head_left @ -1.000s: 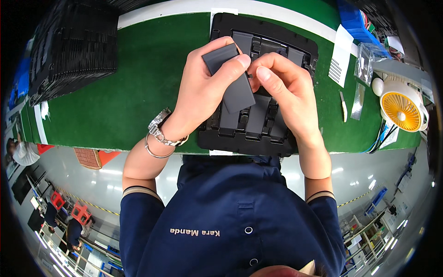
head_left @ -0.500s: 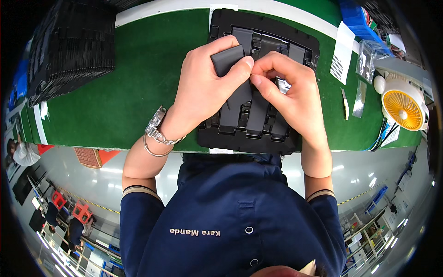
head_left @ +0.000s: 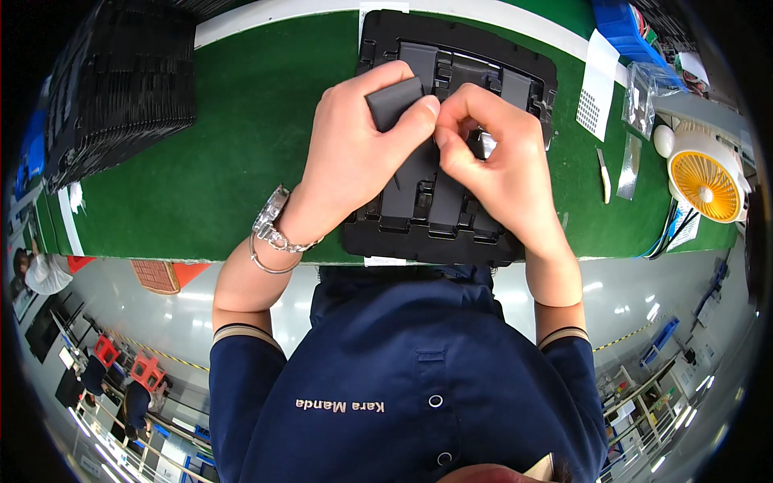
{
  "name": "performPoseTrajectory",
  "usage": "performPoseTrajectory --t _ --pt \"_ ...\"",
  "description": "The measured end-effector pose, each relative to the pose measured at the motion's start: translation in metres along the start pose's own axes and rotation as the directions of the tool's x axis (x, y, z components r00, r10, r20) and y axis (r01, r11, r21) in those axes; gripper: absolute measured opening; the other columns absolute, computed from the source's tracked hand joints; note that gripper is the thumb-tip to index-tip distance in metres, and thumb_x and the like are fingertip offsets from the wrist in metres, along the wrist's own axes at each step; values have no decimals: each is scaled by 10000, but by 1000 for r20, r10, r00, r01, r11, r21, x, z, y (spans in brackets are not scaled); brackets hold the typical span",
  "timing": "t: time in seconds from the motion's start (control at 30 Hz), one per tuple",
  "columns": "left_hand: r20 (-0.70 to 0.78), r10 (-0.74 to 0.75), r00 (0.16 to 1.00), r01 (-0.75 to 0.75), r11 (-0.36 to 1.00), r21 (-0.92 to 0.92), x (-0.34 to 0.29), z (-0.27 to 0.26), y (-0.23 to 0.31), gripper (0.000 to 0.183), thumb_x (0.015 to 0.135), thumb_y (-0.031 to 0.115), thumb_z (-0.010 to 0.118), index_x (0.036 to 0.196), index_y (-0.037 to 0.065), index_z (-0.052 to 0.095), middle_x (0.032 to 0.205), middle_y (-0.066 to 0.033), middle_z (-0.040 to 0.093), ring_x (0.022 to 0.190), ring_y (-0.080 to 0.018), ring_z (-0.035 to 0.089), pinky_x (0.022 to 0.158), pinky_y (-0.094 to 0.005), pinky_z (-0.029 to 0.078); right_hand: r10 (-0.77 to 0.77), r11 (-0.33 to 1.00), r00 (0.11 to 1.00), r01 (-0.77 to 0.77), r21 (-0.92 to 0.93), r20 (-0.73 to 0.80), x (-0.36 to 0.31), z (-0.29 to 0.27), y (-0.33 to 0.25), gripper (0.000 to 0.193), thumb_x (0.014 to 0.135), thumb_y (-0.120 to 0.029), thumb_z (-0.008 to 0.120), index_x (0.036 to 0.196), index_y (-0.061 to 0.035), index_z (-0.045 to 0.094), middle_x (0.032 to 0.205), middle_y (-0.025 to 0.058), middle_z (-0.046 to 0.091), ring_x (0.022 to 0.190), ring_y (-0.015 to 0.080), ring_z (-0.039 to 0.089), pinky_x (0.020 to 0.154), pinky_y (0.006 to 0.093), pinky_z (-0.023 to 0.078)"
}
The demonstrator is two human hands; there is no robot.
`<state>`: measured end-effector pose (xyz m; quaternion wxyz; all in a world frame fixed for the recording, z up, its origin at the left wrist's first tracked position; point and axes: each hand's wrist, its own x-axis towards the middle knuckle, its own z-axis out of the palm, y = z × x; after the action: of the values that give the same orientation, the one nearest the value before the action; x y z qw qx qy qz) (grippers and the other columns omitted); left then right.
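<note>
My left hand (head_left: 354,141) is closed round a dark grey, flat rectangular piece (head_left: 394,102), its thumb lying along the near side. Against the right end of that piece, my right hand (head_left: 503,157) is closed in a pinch; whatever lies between its fingertips is hidden. Both hands are above a black moulded plastic tray (head_left: 366,241) at the front of the table. Long dark grey pieces (head_left: 447,201) lie side by side in the tray's slots, partly covered by my hands. A small shiny patch shows behind my right fingers.
A tall stack of black trays (head_left: 121,88) stands at the left of the green table (head_left: 241,105). To the right lie a dotted paper sheet (head_left: 597,88), a knife (head_left: 604,175), a clear strip (head_left: 629,166) and a white fan with a yellow front (head_left: 704,187). A blue bin (head_left: 624,36) is behind.
The fingers of my right hand have curled in more, with the hand shifted slightly left. My left hand keeps its hold on the grey piece, almost unmoved.
</note>
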<state>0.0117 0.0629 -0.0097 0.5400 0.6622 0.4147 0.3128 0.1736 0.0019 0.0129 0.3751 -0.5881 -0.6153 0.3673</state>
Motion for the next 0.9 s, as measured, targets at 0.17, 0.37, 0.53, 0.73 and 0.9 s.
performPoseTrajectory --t 0.17,0.37,0.53,0.73,0.9 --pt "30 -60 998 63 992 -109 0 -6 10 213 882 186 609 748 32 552 636 46 493 600 -28 429 545 -212 351 167 901 981 -195 388 103 2 -3 3 186 928 -165 640 907 19 628 800 18 647 746 79 583 697 246 485" --pt "77 -74 994 90 967 -238 -2 -6 13 190 875 174 595 753 35 554 648 45 494 603 -26 437 551 -211 359 153 792 959 -263 552 237 3 -3 10 217 941 -200 637 899 13 634 776 10 627 744 65 569 703 230 476" --pt "103 -69 992 95 958 -271 -3 -6 12 180 874 174 595 760 39 558 653 49 488 609 -23 435 556 -206 355 150 789 961 -257 559 231 3 -4 8 222 932 -203 654 893 15 637 778 14 629 747 64 575 696 233 480" --pt "104 -64 992 88 966 -241 -4 -7 9 182 873 177 595 761 40 552 670 51 488 624 -24 429 565 -206 348 166 863 970 -231 448 180 1 -6 1 222 913 -196 678 872 19 645 774 18 637 750 59 584 703 224 485" --pt "116 -16 993 49 958 -283 -3 -8 11 170 852 139 616 750 22 547 634 39 495 601 -35 432 547 -226 364 170 812 957 -272 517 236 2 -9 2 208 906 -184 684 877 19 649 768 19 637 754 60 588 703 227 488"
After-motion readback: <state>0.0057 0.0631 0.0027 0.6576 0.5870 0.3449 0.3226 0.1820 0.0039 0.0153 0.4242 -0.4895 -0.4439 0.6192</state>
